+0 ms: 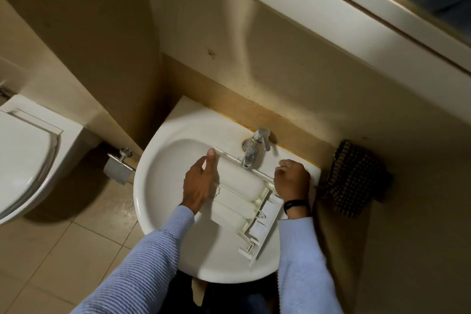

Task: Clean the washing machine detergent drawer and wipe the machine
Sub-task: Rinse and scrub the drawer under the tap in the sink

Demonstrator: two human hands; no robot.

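Drawer (239, 199) is out of the machine and lies slantwise in the sink (163, 186), its far long edge under the tap (251, 153).

No water stream is visible and no cloth or soap is in hand.

Judged: removal done; rinsing or scrubbing at most just starting. Refitting the drawer and wiping the machine are left. The machine is not in view.

Left hand (198, 183) is on the drawer's left edge, thumb straight, fingers hidden under the drawer; cannot tell whether it clamps.

Right hand (291, 181), fingers curled, pinches the drawer's right far corner.

Counts:
- drawer: 1, with about 3 long troughs
- sink: 1
- tap: 1
- hands: 2
- wristband (295, 205): 1, on the right wrist
- dark dotted item (354, 178): 1, right of the sink; brush or cloth, cannot tell
- paper holder (118, 167): 1
- toilet (25, 155): 1, far left
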